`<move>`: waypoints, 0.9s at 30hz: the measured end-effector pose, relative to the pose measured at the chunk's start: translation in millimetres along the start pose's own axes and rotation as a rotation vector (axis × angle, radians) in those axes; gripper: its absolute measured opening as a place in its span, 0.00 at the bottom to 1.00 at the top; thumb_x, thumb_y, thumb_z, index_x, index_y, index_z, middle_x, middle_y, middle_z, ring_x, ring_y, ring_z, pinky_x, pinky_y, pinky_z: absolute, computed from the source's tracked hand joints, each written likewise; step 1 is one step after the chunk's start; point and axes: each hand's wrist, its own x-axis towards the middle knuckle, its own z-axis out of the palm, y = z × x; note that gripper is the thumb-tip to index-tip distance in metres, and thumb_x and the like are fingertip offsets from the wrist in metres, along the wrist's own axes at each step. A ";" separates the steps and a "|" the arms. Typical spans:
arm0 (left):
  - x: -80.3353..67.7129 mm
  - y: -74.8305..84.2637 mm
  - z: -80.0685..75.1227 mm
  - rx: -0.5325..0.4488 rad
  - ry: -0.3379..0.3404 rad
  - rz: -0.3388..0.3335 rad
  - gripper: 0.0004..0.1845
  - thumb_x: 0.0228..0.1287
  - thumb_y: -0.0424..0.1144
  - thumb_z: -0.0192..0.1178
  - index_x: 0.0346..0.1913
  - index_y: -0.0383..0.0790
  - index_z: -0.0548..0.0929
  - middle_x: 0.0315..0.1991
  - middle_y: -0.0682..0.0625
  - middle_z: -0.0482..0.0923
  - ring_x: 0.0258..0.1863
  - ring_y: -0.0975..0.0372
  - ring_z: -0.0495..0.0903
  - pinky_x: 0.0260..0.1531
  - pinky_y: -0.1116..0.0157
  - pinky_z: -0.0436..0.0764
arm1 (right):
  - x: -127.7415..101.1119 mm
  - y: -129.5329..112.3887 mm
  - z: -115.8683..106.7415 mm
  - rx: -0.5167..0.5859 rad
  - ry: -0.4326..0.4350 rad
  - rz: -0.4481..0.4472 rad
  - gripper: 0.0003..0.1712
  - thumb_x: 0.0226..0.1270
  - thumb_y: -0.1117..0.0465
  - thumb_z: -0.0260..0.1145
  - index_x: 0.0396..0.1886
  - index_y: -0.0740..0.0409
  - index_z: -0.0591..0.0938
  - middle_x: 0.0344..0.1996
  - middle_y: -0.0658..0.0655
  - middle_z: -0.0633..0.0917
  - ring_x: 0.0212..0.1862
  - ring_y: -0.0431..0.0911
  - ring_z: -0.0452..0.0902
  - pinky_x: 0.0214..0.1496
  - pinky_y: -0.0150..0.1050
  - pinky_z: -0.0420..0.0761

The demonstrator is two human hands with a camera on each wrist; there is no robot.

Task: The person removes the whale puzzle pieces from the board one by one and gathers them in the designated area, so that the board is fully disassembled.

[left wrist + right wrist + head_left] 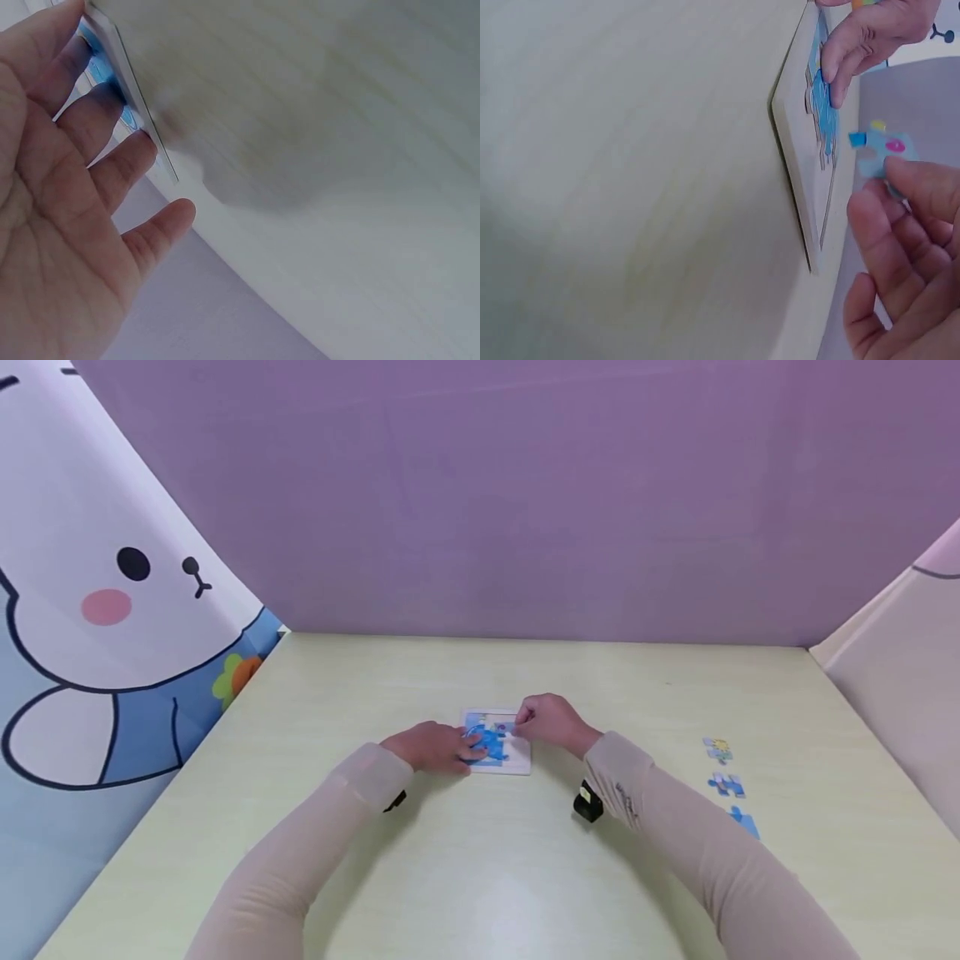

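Pinched puzzle piece (883, 150) shows only from right wrist.

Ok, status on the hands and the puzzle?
Left hand flat on puzzle board. Right hand pinching piece above it. Three loose pieces off right, nothing blocking.

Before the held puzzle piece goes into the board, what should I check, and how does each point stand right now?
1. Left hand steadies the puzzle board: ok, straight fingers lie on it.
2. Right hand pinches the puzzle piece: ok.
3. Piece above the board, not yet seated: ok.
4. Piece turned to match its gap: cannot tell.
5. Board flat on the table: ok.
6. Three spare pieces lie apart at the right: ok.
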 end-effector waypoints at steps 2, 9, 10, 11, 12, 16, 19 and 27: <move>2.3 1.0 -1.3 -0.004 -0.007 0.000 0.27 0.73 0.50 0.49 0.72 0.55 0.63 0.74 0.52 0.54 0.72 0.53 0.56 0.65 0.54 0.62 | -1.7 2.0 -2.6 0.027 -0.006 -0.002 0.04 0.57 0.66 0.70 0.28 0.61 0.82 0.25 0.52 0.83 0.29 0.43 0.74 0.33 0.34 0.73; 3.9 1.6 -1.0 -0.083 -0.024 -0.037 0.27 0.72 0.49 0.51 0.72 0.56 0.63 0.74 0.52 0.54 0.73 0.54 0.53 0.66 0.53 0.60 | -9.0 14.7 -10.0 0.103 -0.017 -0.003 0.03 0.57 0.70 0.69 0.30 0.62 0.81 0.25 0.53 0.83 0.28 0.43 0.76 0.33 0.34 0.75; 4.6 1.5 -1.1 -0.086 -0.024 -0.037 0.27 0.72 0.49 0.52 0.72 0.56 0.64 0.74 0.52 0.54 0.73 0.54 0.53 0.66 0.53 0.60 | -10.0 18.2 -11.2 0.106 -0.017 -0.007 0.03 0.57 0.70 0.69 0.30 0.62 0.81 0.25 0.53 0.83 0.28 0.42 0.77 0.33 0.34 0.76; 5.4 1.5 -1.3 -0.084 -0.023 -0.035 0.27 0.72 0.48 0.52 0.71 0.56 0.64 0.74 0.52 0.54 0.73 0.54 0.53 0.66 0.53 0.59 | -11.0 22.0 -12.7 0.114 -0.019 -0.011 0.03 0.58 0.71 0.68 0.31 0.63 0.82 0.26 0.53 0.83 0.28 0.42 0.77 0.34 0.34 0.77; 6.5 1.5 -1.7 -0.081 -0.022 -0.033 0.27 0.72 0.48 0.52 0.71 0.56 0.64 0.73 0.52 0.55 0.73 0.54 0.53 0.66 0.53 0.59 | -11.9 26.2 -14.3 0.121 -0.019 -0.013 0.03 0.58 0.71 0.68 0.32 0.64 0.82 0.26 0.53 0.83 0.29 0.42 0.78 0.34 0.34 0.78; 6.2 0.8 -1.2 -0.071 -0.016 -0.022 0.26 0.72 0.48 0.52 0.71 0.55 0.65 0.73 0.51 0.55 0.72 0.54 0.53 0.66 0.53 0.60 | -15.5 35.3 -20.2 0.162 -0.024 0.001 0.08 0.58 0.72 0.67 0.38 0.67 0.83 0.29 0.55 0.85 0.30 0.43 0.80 0.35 0.36 0.80; 5.9 1.0 -1.5 -0.048 -0.013 -0.027 0.26 0.71 0.49 0.52 0.71 0.56 0.65 0.73 0.52 0.56 0.72 0.54 0.54 0.65 0.53 0.61 | -17.6 40.9 -25.7 0.187 -0.029 0.004 0.16 0.59 0.73 0.65 0.48 0.68 0.82 0.31 0.57 0.85 0.31 0.45 0.81 0.35 0.37 0.80; 1.8 4.4 -2.5 0.168 0.044 0.010 0.25 0.72 0.51 0.51 0.70 0.57 0.68 0.70 0.53 0.63 0.69 0.58 0.63 0.61 0.52 0.66 | -23.4 50.9 -38.8 0.104 -0.005 -0.036 0.17 0.64 0.73 0.61 0.53 0.69 0.80 0.35 0.60 0.86 0.31 0.45 0.82 0.36 0.36 0.79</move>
